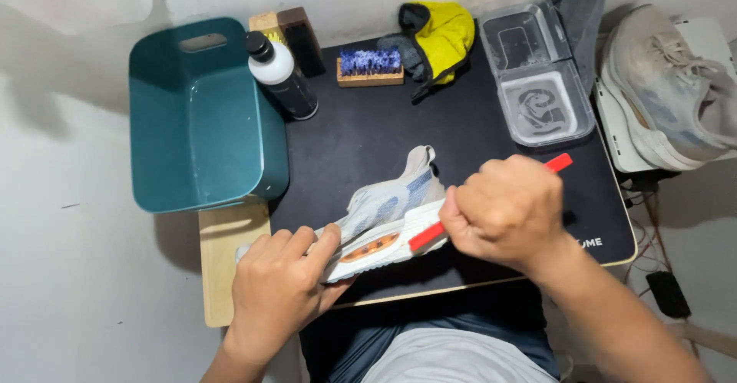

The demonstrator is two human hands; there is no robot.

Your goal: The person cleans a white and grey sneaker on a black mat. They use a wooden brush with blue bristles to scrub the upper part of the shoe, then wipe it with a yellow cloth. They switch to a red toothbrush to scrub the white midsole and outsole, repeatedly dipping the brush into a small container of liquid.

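Observation:
A white and blue sneaker [391, 203] lies on its side on the black mat [361, 137], its white sole with orange patches turned toward me. My left hand [280, 287] grips the sneaker at its toe end and holds it down. My right hand [507, 210] is closed in a fist around a red-handled tool [426, 235]. One red end rests against the sole, the other red end [559, 162] sticks out past my knuckles. What the tool's tip looks like is hidden against the sole.
A teal plastic tub [199, 118] stands at the left. Behind the mat are a black bottle with a white cap [280, 76], a blue-bristled brush [370, 67], a yellow and grey cloth [437, 37] and a clear tray [537, 76]. A second sneaker [668, 91] lies at the right.

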